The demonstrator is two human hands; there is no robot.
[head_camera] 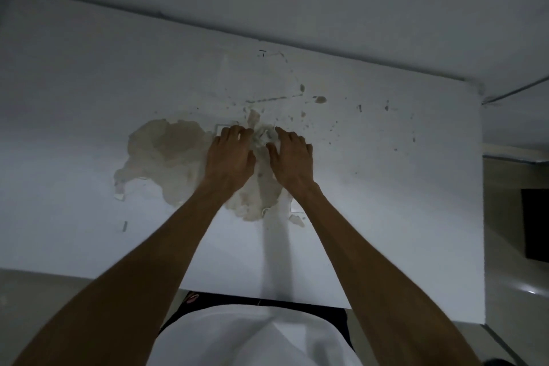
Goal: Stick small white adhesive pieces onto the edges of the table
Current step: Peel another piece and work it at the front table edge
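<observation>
A white table [386, 217] fills the view, its top worn through to a large beige patch [166, 151] in the middle. Both my hands lie palm down at the table's centre. My left hand [230, 154] and my right hand [292, 157] have their fingertips on a small crumpled white adhesive piece [264, 137] between them. Whether either hand pinches it I cannot tell. Small white scraps [297, 220] lie just right of my right forearm, and another scrap [124, 226] lies at the left.
Peeled specks and chips [320, 99] dot the table's far right part. The table's right edge [482, 217] drops to a pale floor with a dark object [534, 226]. The near edge [267, 300] is against my body. A wall stands behind the table.
</observation>
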